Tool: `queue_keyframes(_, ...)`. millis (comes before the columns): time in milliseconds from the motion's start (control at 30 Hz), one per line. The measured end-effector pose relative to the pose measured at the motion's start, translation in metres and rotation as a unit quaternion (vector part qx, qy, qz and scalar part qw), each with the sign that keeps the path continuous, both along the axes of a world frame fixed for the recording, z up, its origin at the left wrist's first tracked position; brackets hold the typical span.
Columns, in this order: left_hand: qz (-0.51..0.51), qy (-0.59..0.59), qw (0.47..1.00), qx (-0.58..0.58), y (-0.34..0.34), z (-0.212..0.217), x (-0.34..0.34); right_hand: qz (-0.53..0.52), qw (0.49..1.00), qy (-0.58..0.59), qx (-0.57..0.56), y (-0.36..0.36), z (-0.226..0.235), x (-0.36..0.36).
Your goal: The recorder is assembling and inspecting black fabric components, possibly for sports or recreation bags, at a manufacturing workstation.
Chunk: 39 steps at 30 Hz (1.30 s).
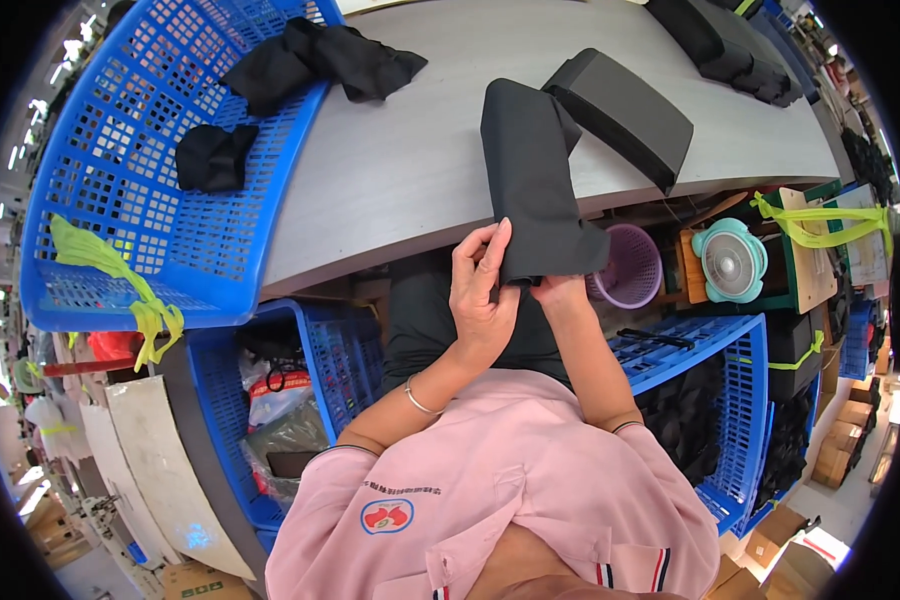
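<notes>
A long black piece of fabric point(532, 180) hangs off the near edge of the grey table point(390, 170), its far end lying on the tabletop. My left hand point(480, 290) pinches its lower left edge with fingers and thumb. My right hand point(560, 290) grips the lower end from underneath and is mostly hidden by the cloth. A folded black stack point(620, 112) lies on the table just right of the fabric's far end.
A big blue basket point(120, 200) on the left holds black fabric pieces point(215, 157); another bundle point(320, 58) lies over its rim. Below the table stand more blue crates point(730, 400), a purple mesh bin point(630, 268) and a small teal fan point(730, 262). Black stacks point(740, 50) lie far right.
</notes>
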<state>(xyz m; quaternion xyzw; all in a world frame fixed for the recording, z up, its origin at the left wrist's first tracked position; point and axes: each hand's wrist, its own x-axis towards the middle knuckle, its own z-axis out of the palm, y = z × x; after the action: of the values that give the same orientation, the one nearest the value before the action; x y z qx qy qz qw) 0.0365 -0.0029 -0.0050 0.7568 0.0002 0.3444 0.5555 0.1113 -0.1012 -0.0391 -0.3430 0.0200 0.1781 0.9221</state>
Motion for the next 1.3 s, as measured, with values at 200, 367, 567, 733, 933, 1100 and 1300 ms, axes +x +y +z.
queue_keyframes(200,-0.028,0.003,1.000,0.001,0.011,-0.002,-0.008,-0.017,1.000,0.012,0.004,-0.001,-0.011,0.000)
queue_keyframes(367,-0.042,0.058,0.997,-0.006,0.026,-0.025,-0.012,-0.117,0.924,-0.236,-0.277,0.011,-0.042,0.011)
queue_keyframes(567,-0.019,0.188,0.943,-0.273,0.040,-0.072,-0.003,0.121,0.878,-0.255,-0.387,-0.012,-0.023,0.017)
queue_keyframes(733,-0.057,0.216,0.877,-0.426,0.025,-0.099,-0.001,0.108,0.606,-0.364,-0.699,0.012,-0.019,0.008)
queue_keyframes(933,-0.124,0.251,0.850,-0.446,0.016,-0.098,0.005,0.080,0.587,-0.311,-0.743,0.031,-0.026,-0.012)
queue_keyframes(1100,-0.113,0.184,0.793,-0.570,0.004,-0.094,0.011,-0.170,0.367,-0.527,-0.747,0.029,-0.026,-0.018)
queue_keyframes(1300,-0.267,0.317,0.783,-0.463,0.017,-0.113,0.000,-0.060,0.414,-0.480,-0.771,0.023,-0.039,-0.013)
